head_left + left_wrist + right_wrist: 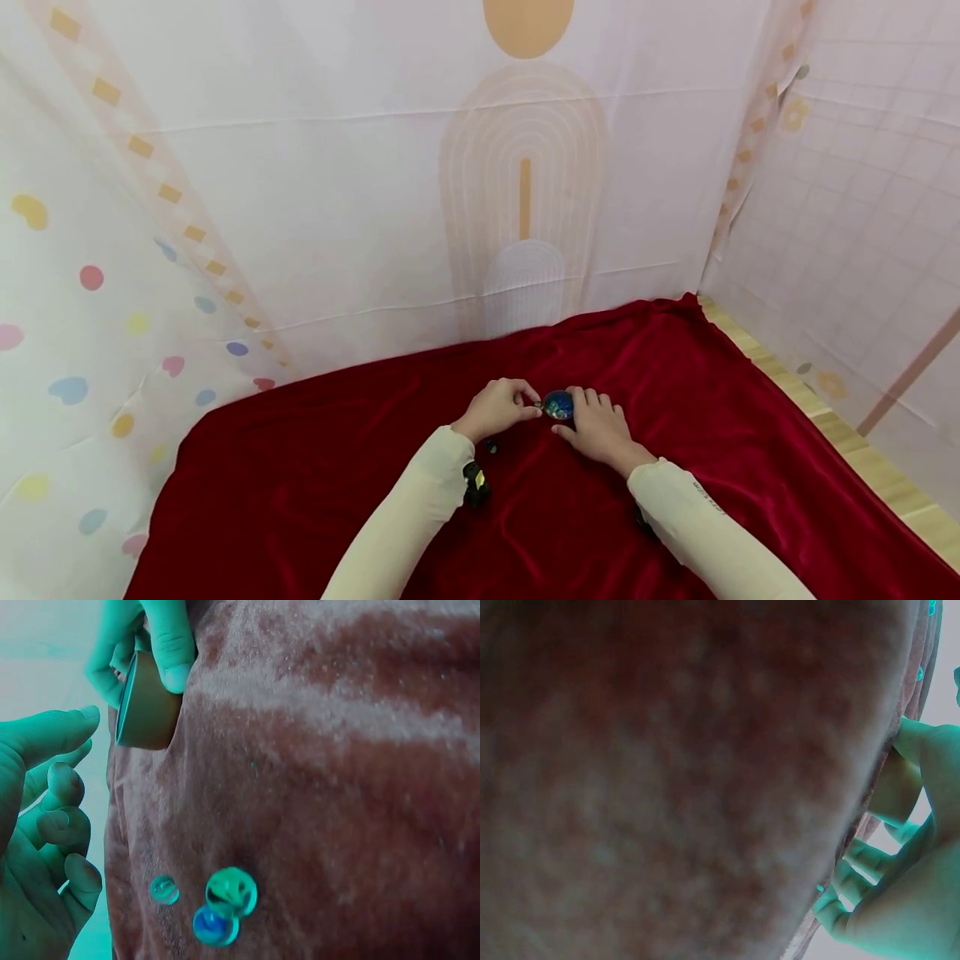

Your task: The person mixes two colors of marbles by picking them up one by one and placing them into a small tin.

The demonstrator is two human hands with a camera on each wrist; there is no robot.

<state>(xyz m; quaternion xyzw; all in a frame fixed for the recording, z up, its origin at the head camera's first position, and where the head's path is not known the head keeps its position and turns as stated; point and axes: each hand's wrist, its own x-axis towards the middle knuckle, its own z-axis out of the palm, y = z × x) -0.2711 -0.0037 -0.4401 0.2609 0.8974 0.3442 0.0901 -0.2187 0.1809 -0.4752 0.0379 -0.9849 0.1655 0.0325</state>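
Observation:
My right hand (600, 429) holds a small round tin (558, 405) on the red cloth, thumb on the near side and fingers round the far side. Blue and green marbles show inside the tin in the head view. Its smooth outer wall shows in the left wrist view. At the left edge of the tin, my left hand (504, 408) pinches a small greenish marble (538, 405) between thumb and forefinger; its other fingers are curled. Three loose glass marbles, a green one (231, 892), a blue one (216, 925) and a smaller one (164, 889), lie on the cloth below the left hand.
A dark red velvet cloth (337, 467) with soft folds covers the surface. A printed white curtain (337, 208) hangs behind it, and a pale wooden strip (825, 417) runs along the right edge. A black wrist device (476, 483) sits under the left sleeve.

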